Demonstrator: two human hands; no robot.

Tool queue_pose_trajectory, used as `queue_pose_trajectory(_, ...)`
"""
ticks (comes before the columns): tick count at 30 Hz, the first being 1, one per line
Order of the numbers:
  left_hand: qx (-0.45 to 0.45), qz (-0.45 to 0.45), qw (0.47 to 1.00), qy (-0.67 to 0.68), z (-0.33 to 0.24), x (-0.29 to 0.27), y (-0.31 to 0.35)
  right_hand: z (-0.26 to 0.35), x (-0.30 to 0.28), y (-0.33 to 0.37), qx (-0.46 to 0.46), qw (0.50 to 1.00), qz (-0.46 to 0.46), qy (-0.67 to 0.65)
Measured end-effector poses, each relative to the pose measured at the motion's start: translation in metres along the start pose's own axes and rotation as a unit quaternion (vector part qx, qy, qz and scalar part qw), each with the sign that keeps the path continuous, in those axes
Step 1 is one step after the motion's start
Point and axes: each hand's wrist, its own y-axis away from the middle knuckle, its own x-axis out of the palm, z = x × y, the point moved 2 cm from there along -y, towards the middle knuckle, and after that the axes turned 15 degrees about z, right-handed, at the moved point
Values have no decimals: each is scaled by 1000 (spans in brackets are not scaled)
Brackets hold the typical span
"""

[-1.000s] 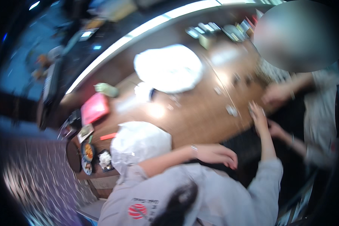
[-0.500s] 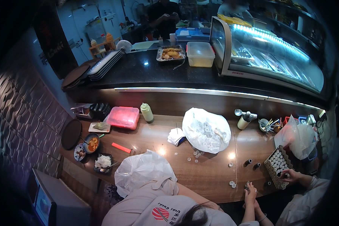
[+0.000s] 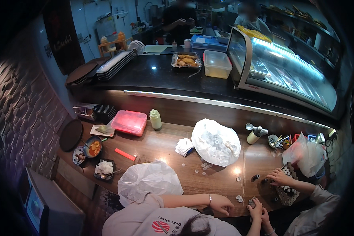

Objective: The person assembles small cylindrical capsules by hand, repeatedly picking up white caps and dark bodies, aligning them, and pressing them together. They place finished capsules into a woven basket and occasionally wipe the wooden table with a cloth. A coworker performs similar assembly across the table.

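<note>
My left hand, a bracelet on its wrist, hovers over the near table edge with loosely bent fingers. It appears to hold nothing. Further right, my right hand is closed around a small greyish thing that the fingers mostly hide. A co-worker's hand is close beside it, below. Small clear caps lie just left of my right hand. The co-worker's other hand reaches over a woven basket of small white-topped containers, near a small dark bottle.
A white plastic bag full of clear pieces lies mid-table; another bag is before me. Food bowls, a red-lidded box and a squeeze bottle stand left. A glass display case sits on the raised counter.
My left hand has come into view from behind my chest. The co-worker's hand has moved left across the basket toward the dark bottles. My view has shifted slightly.
</note>
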Motion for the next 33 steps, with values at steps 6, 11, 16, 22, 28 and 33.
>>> queue_pose_trajectory(6,-77,-73,992,71,30,17,51,2,3,1,-8,999,-2,50)
queue_pose_trajectory(11,-157,-81,974,143,43,46,81,21,1,5,34,993,22,112)
queue_pose_trajectory(16,-164,-137,958,191,61,66,104,35,-1,14,70,983,67,157)
queue_pose_trajectory(22,-188,-165,954,166,58,59,119,46,-11,18,45,990,47,124)
queue_pose_trajectory(28,-177,-165,958,156,58,51,117,51,-11,15,17,991,55,123)
queue_pose_trajectory(33,-164,-182,957,158,65,59,116,51,-2,9,53,983,58,165)
